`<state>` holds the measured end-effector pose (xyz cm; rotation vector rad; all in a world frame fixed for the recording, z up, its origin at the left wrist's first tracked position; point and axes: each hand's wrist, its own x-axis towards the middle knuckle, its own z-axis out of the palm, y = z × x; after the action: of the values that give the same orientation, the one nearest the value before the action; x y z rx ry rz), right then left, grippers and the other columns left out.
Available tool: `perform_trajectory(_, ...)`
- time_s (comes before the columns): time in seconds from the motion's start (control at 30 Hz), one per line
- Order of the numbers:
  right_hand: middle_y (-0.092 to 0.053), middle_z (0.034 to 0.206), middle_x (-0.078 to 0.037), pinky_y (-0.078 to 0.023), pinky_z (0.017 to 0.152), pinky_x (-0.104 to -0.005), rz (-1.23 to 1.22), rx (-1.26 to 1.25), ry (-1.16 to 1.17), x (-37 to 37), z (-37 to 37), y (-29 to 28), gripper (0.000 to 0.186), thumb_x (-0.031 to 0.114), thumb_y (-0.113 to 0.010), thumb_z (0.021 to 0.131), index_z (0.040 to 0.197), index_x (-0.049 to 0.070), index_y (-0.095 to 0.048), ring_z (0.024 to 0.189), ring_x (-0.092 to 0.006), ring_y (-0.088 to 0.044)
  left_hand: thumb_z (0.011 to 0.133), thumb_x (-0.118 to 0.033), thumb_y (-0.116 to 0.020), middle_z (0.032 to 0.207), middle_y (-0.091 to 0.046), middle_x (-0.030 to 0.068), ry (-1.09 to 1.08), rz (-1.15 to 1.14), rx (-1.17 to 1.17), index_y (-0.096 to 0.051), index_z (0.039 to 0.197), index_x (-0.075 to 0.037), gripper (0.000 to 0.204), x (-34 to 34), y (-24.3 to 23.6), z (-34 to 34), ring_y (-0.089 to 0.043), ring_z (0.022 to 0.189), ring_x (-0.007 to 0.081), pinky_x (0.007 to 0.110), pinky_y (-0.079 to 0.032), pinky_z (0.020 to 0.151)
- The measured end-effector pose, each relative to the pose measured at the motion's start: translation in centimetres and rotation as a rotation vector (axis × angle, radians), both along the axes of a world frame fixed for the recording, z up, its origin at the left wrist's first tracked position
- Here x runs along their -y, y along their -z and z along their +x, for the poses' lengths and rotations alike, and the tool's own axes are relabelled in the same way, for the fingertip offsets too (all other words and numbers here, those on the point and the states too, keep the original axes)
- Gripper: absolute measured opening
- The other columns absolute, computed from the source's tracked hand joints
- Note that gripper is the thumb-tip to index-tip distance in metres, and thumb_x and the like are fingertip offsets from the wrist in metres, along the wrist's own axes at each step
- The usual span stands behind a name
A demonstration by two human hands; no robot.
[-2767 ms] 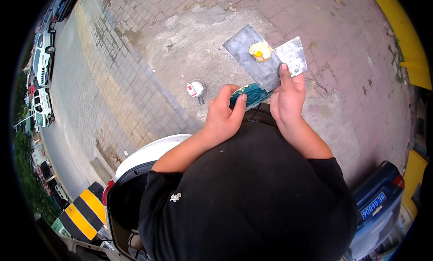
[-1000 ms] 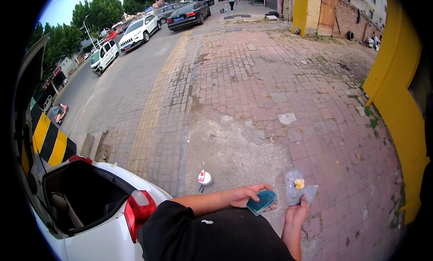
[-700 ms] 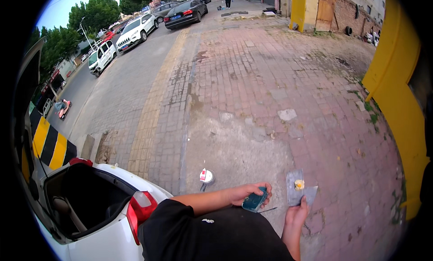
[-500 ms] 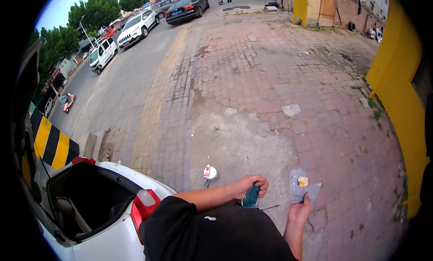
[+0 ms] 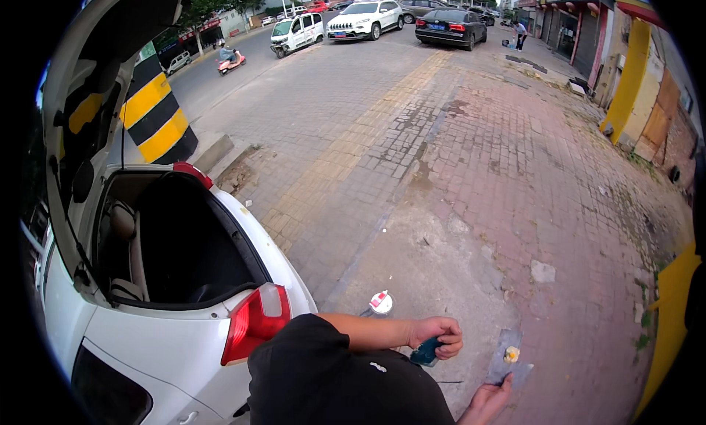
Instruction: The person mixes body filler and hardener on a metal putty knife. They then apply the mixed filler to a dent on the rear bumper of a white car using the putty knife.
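Observation:
My left hand [image 5: 437, 338] is closed on a dark teal, flat scraper [image 5: 424, 354], which points down and to the left, close to my black shirt. Lower and to the right, my right hand [image 5: 489, 401] grips the near edge of a thin grey plate [image 5: 498, 360], thumb on top. A dollop of white and yellow paste [image 5: 512, 354] sits on that plate. The scraper and the plate are apart. On the ground beyond my left forearm stands a round can [image 5: 387, 308] with a white top, and a small red-and-white tube [image 5: 379, 298] lies on it.
At my left stands a white car [image 5: 169, 337], its rear hatch raised over a dark boot. A black-and-yellow striped pillar [image 5: 158, 116] rises behind it. Brick paving [image 5: 529, 182] stretches ahead toward parked cars [image 5: 450, 28]. A yellow post [image 5: 673, 300] is at the right.
My view has swung left and tilted up, so more of the car and street shows. Both hands appear lower in the picture, still holding the scraper and the plate with paste.

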<state>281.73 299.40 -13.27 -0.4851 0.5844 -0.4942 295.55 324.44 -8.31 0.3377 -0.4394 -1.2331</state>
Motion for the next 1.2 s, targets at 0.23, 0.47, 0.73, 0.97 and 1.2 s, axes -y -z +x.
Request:
perform_trajectory(0.23, -0.061, 0.116, -0.011, -0.046, 0.097, -0.0357, -0.354, -0.174, -0.302, -6.9, 7.8, -4.3, 0.036, 0.023, -0.053, 0.099, 0.123, -0.003, -0.06, 0.105, -0.0232, -0.056, 0.103, -0.039, -0.041, 0.063, -0.053, 0.0028, -0.386, 0.529, 0.219, -0.058, 0.096, -0.002, 0.041, -5.9, 1.5, 2.9, -0.04, 0.043, 0.0072, 0.023, -0.031, 0.042)
perform_trajectory(0.47, -0.061, 0.129, -0.015, -0.047, 0.105, -0.0364, 0.0, 0.103, -0.59, -8.3, 11.8, -3.7, 0.039, 0.017, -0.058, 0.099, 0.131, -0.005, -0.052, 0.115, -0.0233, -0.061, 0.107, -0.043, -0.035, 0.062, -0.043, -0.0022, -0.523, 0.29, 0.089, -0.055, 0.112, 0.001, 0.049, -7.0, 1.8, 3.1, -0.04, 0.047, 0.007, 0.023, -0.032, 0.045)
perform_trajectory(0.73, -0.061, 0.133, -0.016, -0.047, 0.107, -0.0412, -0.035, 0.024, -0.514, -3.4, 12.7, -3.3, 0.039, 0.016, -0.057, 0.1, 0.133, -0.004, -0.052, 0.119, -0.0256, -0.061, 0.104, -0.032, -0.042, 0.068, -0.05, -0.0007, -0.619, 0.151, -0.262, -0.052, 0.118, -0.001, 0.036, -5.6, 5.1, 0.9, -0.055, 0.062, 0.0146, 0.03, -0.046, 0.061)
perform_trajectory(0.97, -0.059, 0.134, -0.017, -0.045, 0.108, -0.0378, -0.022, -0.118, -0.704, -0.6, 12.7, -1.7, 0.041, 0.013, -0.057, 0.101, 0.135, -0.008, -0.047, 0.12, -0.0237, -0.06, 0.096, -0.017, -0.056, 0.114, -0.061, 0.0146, -0.732, 0.308, -0.242, -0.037, 0.142, -0.002, 0.052, -5.4, 3.9, -7.1, -0.066, 0.095, 0.0232, 0.037, -0.054, 0.083)
perform_trajectory(1.2, -0.056, 0.139, -0.016, -0.045, 0.11, -0.0399, -0.016, -0.118, -0.879, -3.4, 14.7, -0.6, 0.044, 0.013, -0.057, 0.1, 0.139, -0.005, -0.045, 0.123, -0.0249, -0.058, 0.096, -0.011, -0.051, 0.126, -0.059, 0.0199, -0.743, 0.521, -0.181, -0.032, 0.147, -0.001, 0.055, -5.8, 3.2, -14.0, -0.066, 0.104, 0.0253, 0.035, -0.055, 0.086)
